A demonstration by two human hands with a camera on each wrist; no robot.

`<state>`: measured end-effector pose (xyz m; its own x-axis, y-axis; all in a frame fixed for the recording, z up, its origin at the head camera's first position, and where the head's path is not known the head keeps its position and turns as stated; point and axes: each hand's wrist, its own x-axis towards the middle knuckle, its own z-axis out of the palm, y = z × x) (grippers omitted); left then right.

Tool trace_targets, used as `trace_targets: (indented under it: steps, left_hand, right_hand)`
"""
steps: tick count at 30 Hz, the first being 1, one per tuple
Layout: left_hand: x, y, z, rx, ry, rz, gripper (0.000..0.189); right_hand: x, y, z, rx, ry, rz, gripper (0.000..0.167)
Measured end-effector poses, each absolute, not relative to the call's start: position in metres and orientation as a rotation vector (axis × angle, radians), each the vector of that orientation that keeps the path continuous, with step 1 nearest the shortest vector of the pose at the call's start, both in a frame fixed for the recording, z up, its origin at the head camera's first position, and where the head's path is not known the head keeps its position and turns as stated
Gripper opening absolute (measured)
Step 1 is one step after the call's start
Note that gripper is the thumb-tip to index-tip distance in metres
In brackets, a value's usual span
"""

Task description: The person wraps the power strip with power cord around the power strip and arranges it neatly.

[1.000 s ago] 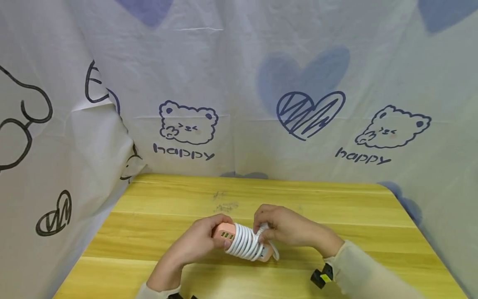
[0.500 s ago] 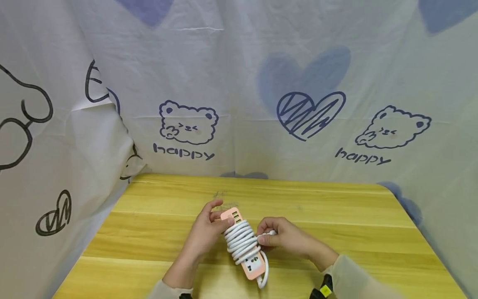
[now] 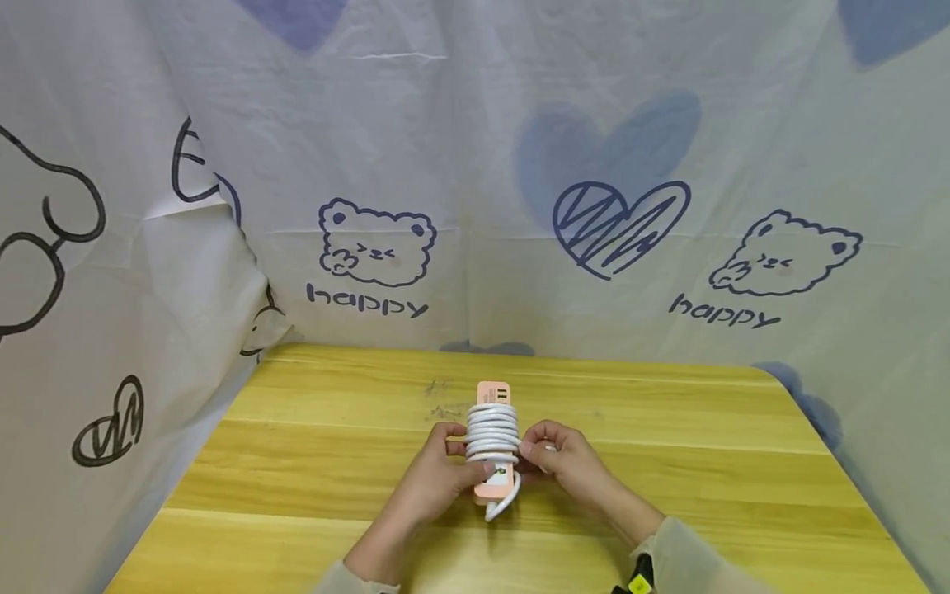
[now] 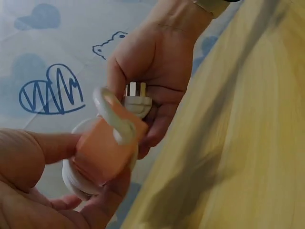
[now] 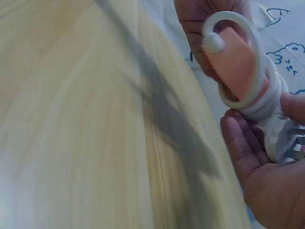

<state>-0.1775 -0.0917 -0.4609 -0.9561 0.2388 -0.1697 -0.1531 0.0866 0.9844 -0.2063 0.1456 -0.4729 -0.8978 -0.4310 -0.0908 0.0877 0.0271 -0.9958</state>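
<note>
A pink power strip (image 3: pixel 493 391) with white cord (image 3: pixel 492 433) wound round its middle points lengthwise away from me in the head view. My left hand (image 3: pixel 436 478) grips its near part, thumb on top by the socket face. On the other side, my right hand (image 3: pixel 570 462) pinches the cord's end at the coil. The white plug (image 4: pixel 138 104) lies against the right palm in the left wrist view, its metal prongs sticking out. A loop of cord (image 5: pixel 259 52) curves from the pink end of the strip in the right wrist view.
Both hands are over a yellow wood-grain table (image 3: pixel 668 412). Behind and to the left hangs a white cloth (image 3: pixel 490 289) printed with bears and hearts. Dark scuff marks (image 3: pixel 445 410) show on the tabletop beyond the left hand.
The power strip has turned from lying crosswise to pointing straight away from me. My left hand has shifted from its USB end to the socket end; my right hand keeps hold of the cord end.
</note>
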Motion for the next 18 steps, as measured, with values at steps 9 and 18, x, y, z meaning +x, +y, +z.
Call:
trace_targets:
  steps: [9, 18]
  left_hand:
    - [-0.18, -0.086, -0.481, 0.102, 2.101, 1.881, 0.067]
    - [-0.179, -0.079, -0.491, 0.076, 2.298, 1.669, 0.069]
  right_hand:
    - [-0.211, 0.152, -0.482, -0.417, 2.101, -1.671, 0.015]
    - [-0.212, 0.16, -0.486, -0.531, 2.594, -1.234, 0.006]
